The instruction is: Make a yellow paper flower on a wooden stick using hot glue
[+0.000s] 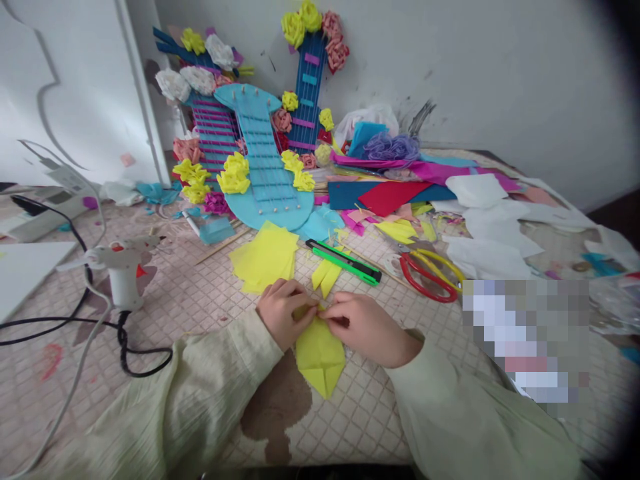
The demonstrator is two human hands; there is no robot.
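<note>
My left hand (283,310) is curled, fingertips pressed down on the top edge of a yellow paper piece (320,360), pinching it against the table. The paper lies flat on the tiled tablecloth (200,300) between my two wrists, its folded point aimed back toward me. My right hand (367,327) meets the left at that same top edge, thumb and forefinger closed on the fold, so both hands grip the one sheet.

Far to the left of my left hand a white glue gun (123,267) stands on its base, with a black cable (125,347) looping on the cloth near my left sleeve. Just beyond the left hand's knuckles sits a stack of yellow sheets (265,257), nearly touching them. Farther back stands a blue craft frame (265,167) strung with threads and trimmed with paper flowers in yellow, pink and white.

Beyond the gap between my hands lie two small yellow folded bits (325,275), and right behind them a green utility knife (345,262) lies at a slant. Beyond and to the right of my right hand rest scissors (430,273) with red and yellow handles, blades pointing away toward the left. Farther right and back, white tissue sheets (485,233) spread out, with a red sheet (390,197) and other coloured paper piled behind them near the wall.
</note>
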